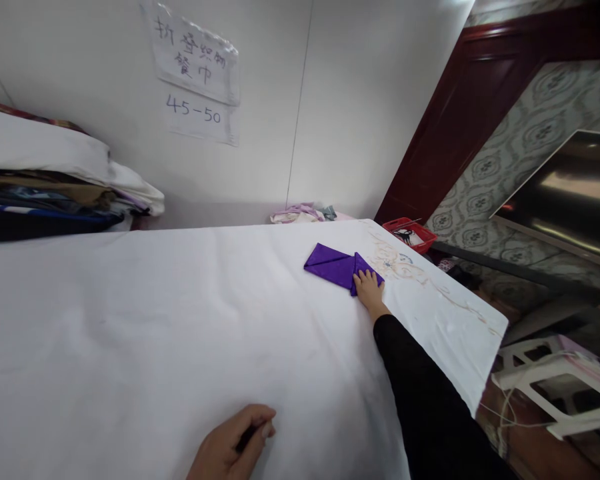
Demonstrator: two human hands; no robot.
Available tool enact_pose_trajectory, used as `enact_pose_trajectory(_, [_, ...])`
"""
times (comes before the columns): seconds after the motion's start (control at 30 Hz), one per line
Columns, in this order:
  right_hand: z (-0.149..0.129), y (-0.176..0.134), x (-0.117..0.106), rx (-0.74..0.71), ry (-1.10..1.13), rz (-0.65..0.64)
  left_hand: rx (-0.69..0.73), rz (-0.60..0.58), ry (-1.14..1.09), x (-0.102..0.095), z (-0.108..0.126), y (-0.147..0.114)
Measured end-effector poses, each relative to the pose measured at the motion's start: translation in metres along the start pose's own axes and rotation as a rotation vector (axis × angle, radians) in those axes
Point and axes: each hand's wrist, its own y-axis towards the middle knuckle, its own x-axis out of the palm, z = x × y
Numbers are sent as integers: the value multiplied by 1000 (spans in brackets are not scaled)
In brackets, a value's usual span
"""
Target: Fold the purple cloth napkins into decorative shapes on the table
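Note:
A folded purple cloth napkin (330, 268) lies on the white tablecloth (145, 347), right of the table's middle. It shows a flat, roughly rectangular part and a pointed flap at its right end. My right hand (369, 288) rests on that right end with its fingers spread over the fabric, covering part of it. At the bottom of the view, my left hand (237, 440) hovers over or rests on the tablecloth, well apart from the napkin. Its fingers are curled, the thumb close to the index finger, and nothing shows between them.
A pile of folded fabrics (55, 180) sits at the left. Crumpled cloths (303, 213) lie beyond the back edge. Near the back right corner is a red basket (423, 245) with small items. A white plastic stool (560, 387) and a cable are at right, below table height.

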Motion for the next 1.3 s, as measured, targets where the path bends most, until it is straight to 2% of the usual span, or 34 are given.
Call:
enact_pose_trajectory(0.1, [-5,-6,-3,-30,-10,23,0,16,-8,0,3,-1])
enact_pose_trajectory(0.2, [-10,-15,-7,-95,-4,-40,-4,33,2,0,6,-2])
enact_pose_trajectory(0.4, [-21,-43,-10,-115,52,-94,18,34,28,1,2,0])
enact_pose_trajectory(0.6, [-36,-103,-13,-187,113,-90,70,39,-28,2,1,-4])
enact_pose_trajectory(0.73, [-55,-157,-19,-287,240,-220,139,71,23,-8,6,-18])
enact_pose_trajectory(0.8, [-69,-185,-24,-392,313,-297,175,137,142,-27,5,-25])
enact_pose_trajectory(0.87, [-86,-214,-33,-514,361,-336,176,257,252,-57,-2,-33])
enact_pose_trajectory(1.03, [-148,-281,-60,-867,426,-385,6,541,526,-168,-55,-62])
enact_pose_trajectory(1.13, [-191,-316,-63,-1065,485,-473,-113,598,728,-229,-85,-88])
enact_pose_trajectory(1.2, [-217,-340,-58,-1184,505,-524,-153,660,816,-253,-95,-109])
enact_pose_trajectory(1.3, [-245,-376,-46,-1311,516,-575,-223,811,871,-266,-97,-141])
